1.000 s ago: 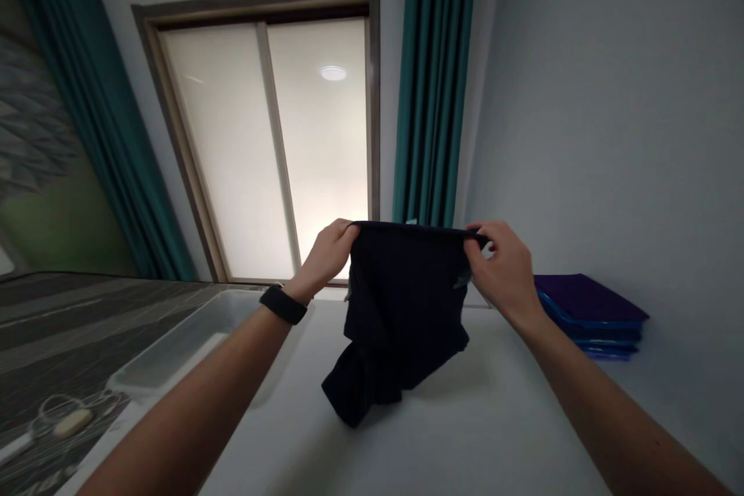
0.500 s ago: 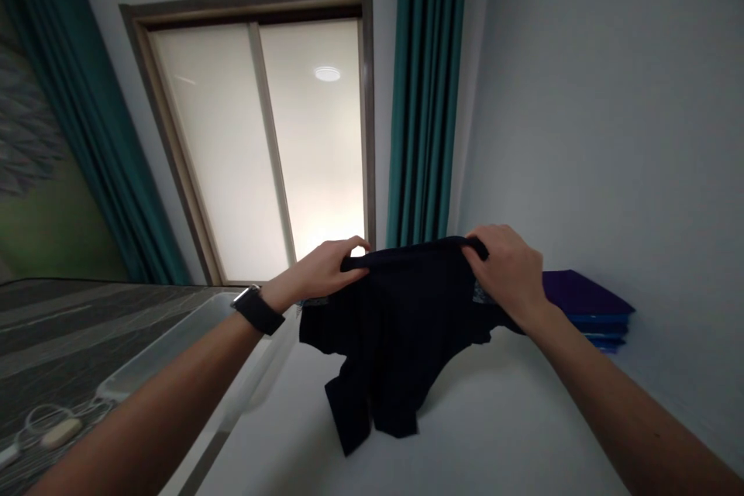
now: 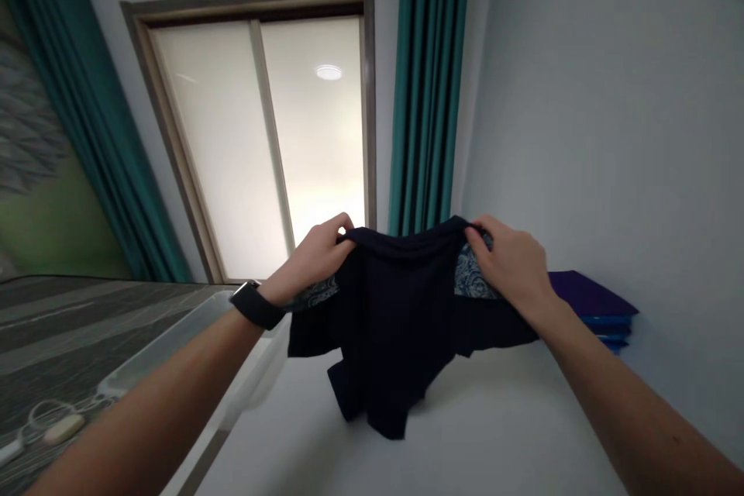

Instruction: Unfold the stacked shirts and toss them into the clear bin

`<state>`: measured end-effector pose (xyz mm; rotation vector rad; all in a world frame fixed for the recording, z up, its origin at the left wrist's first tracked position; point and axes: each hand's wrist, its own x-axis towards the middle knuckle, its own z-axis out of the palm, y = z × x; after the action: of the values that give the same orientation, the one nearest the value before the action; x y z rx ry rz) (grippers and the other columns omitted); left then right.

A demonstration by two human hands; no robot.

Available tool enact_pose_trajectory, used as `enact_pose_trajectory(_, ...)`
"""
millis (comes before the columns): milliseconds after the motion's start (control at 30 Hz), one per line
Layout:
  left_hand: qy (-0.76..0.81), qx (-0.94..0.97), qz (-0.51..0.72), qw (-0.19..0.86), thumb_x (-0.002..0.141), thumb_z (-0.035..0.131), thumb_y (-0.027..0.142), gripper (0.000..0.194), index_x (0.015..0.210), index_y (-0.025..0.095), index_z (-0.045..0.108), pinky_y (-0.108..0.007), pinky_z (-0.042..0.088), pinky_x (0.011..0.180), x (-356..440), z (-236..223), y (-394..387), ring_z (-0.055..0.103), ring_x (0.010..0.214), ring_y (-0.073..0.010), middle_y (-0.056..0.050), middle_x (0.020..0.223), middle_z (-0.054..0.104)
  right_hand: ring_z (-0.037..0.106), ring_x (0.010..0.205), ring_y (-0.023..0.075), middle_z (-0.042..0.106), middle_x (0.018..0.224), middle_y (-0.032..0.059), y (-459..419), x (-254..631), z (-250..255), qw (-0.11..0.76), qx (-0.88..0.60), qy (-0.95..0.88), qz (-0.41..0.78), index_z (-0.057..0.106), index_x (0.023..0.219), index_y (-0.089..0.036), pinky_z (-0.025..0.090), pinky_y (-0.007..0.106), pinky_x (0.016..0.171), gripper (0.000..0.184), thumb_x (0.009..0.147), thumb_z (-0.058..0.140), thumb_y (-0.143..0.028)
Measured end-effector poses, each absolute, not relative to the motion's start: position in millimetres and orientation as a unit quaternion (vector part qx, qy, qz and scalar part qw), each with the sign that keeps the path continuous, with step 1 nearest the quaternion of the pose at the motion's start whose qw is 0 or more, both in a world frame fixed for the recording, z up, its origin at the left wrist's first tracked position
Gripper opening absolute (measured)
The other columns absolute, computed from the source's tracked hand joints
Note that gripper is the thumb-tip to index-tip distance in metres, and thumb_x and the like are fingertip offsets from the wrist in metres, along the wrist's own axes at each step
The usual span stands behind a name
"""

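Note:
A dark navy garment (image 3: 395, 318) hangs in the air above a white table (image 3: 494, 434), its lower end drooping close to the surface. My left hand (image 3: 317, 256) grips its top edge on the left and my right hand (image 3: 508, 260) grips the top edge on the right. Pale patterned fabric shows at the inside under each hand. I wear a black watch (image 3: 256, 304) on my left wrist.
A clear plastic bin (image 3: 174, 341) stands on the left of the table. Folded purple and blue cloths (image 3: 593, 310) are stacked at the right against the wall. A window with teal curtains (image 3: 427, 85) is behind. A white cable and small device (image 3: 55, 428) lie on a dark surface at left.
The garment has opened wider, with sleeves spreading to both sides. Both hands have lifted the top edge slightly and the patterned inside now shows.

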<state>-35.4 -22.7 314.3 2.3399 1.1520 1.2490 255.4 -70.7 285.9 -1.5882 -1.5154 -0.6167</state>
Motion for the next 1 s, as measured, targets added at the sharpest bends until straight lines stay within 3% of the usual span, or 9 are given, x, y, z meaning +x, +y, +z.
enact_pose_trajectory(133, 0.37, 0.716, 0.512, 0.298, 0.083, 0.059, 0.035, 0.022, 0.099, 0.021, 0.055, -0.022, 0.039, 0.05, -35, 321, -30, 0.054, 0.056, -0.0129, 0.003, 0.069, 0.059, 0.059, 0.07, 0.0214, 0.066, 0.079, 0.0046, -72, 254, 299, 0.596, -0.525, -0.581, -0.177, 0.063, 0.09, -0.024, 0.038, 0.029, 0.058, 0.021, 0.091, 0.047, -0.038)
enact_pose_trajectory(267, 0.294, 0.742, 0.493, 0.347, 0.085, 0.06, 0.037, 0.044, 0.126, 0.022, 0.052, -0.025, 0.051, 0.067, -4, 304, -42, 0.064, 0.082, -0.0173, -0.004, 0.094, 0.067, 0.058, 0.06, 0.0174, 0.062, 0.067, -0.0003, -67, 216, 301, 0.657, -0.422, -0.619, 0.087, 0.059, 0.099, -0.023, 0.041, 0.027, 0.051, 0.029, 0.091, 0.046, -0.048)
enact_pose_trajectory(367, 0.269, 0.791, 0.419, 0.356, 0.076, 0.071, 0.03, 0.046, 0.119, 0.018, 0.059, -0.032, 0.053, 0.077, 16, 278, -43, 0.064, 0.09, -0.0221, -0.006, 0.099, 0.068, 0.064, 0.073, 0.0184, 0.068, 0.078, 0.0018, -69, 191, 290, 0.598, -0.372, -0.67, 0.233, 0.059, 0.104, -0.021, 0.049, 0.029, 0.063, 0.034, 0.09, 0.049, -0.05)
enact_pose_trajectory(467, 0.289, 0.74, 0.469, 0.385, 0.078, 0.068, 0.029, 0.031, 0.104, 0.015, 0.064, -0.035, 0.052, 0.082, 17, 267, -40, 0.064, 0.091, -0.0233, -0.007, 0.098, 0.069, 0.062, 0.106, 0.0215, 0.067, 0.112, 0.0076, -73, 186, 258, 0.612, -0.349, -0.675, 0.217, 0.055, 0.117, -0.024, 0.048, 0.038, 0.091, 0.038, 0.086, 0.058, -0.046)
enact_pose_trajectory(567, 0.274, 0.628, 0.547, 0.48, 0.081, 0.065, 0.034, 0.028, 0.101, 0.014, 0.062, -0.035, 0.054, 0.078, 12, 277, -39, 0.066, 0.089, -0.0227, -0.008, 0.095, 0.07, 0.047, 0.13, 0.0253, 0.053, 0.139, 0.0104, -73, 179, 197, 0.626, -0.37, -0.648, 0.225, 0.04, 0.137, -0.027, 0.036, 0.047, 0.107, 0.077, 0.071, 0.075, -0.044)
enact_pose_trajectory(633, 0.241, 0.587, 0.578, 0.513, 0.082, 0.063, 0.037, 0.031, 0.102, 0.014, 0.061, -0.034, 0.055, 0.077, 11, 285, -38, 0.066, 0.088, -0.0222, -0.008, 0.094, 0.07, 0.056, 0.121, 0.0285, 0.061, 0.13, 0.0094, -72, 167, 152, 0.545, -0.407, -0.65, 0.339, 0.051, 0.13, -0.025, 0.043, 0.047, 0.102, 0.075, 0.063, 0.08, -0.04)
enact_pose_trajectory(700, 0.24, 0.584, 0.586, 0.507, 0.082, 0.063, 0.039, 0.032, 0.103, 0.015, 0.06, -0.034, 0.055, 0.079, 7, 285, -32, 0.067, 0.089, -0.0222, -0.008, 0.096, 0.07, 0.065, 0.104, 0.0315, 0.073, 0.107, 0.0083, -72, 155, 118, 0.505, -0.456, -0.605, 0.413, 0.066, 0.108, -0.021, 0.049, 0.047, 0.093, 0.047, 0.066, 0.076, -0.039)
enact_pose_trajectory(867, 0.432, 0.64, 0.533, 0.347, 0.081, 0.058, 0.037, 0.046, 0.121, 0.016, 0.053, -0.042, 0.051, 0.091, -31, 217, 1, 0.061, 0.109, -0.0277, -0.013, 0.116, 0.065, 0.068, 0.095, 0.0306, 0.075, 0.093, 0.0058, -68, 180, 103, 0.644, -0.482, -0.458, 0.378, 0.07, 0.099, -0.019, 0.053, 0.044, 0.084, 0.033, 0.073, 0.061, -0.037)
enact_pose_trajectory(1000, 0.493, 0.721, 0.372, 0.314, 0.064, 0.074, 0.037, 0.09, 0.141, 0.008, 0.038, -0.05, 0.036, 0.108, -39, 137, -10, 0.041, 0.133, -0.0397, -0.027, 0.143, 0.043, 0.068, 0.095, 0.0277, 0.076, 0.089, 0.0034, -55, 207, 104, 0.683, -0.491, -0.399, 0.365, 0.074, 0.094, -0.023, 0.051, 0.043, 0.094, 0.034, 0.065, 0.061, -0.035)
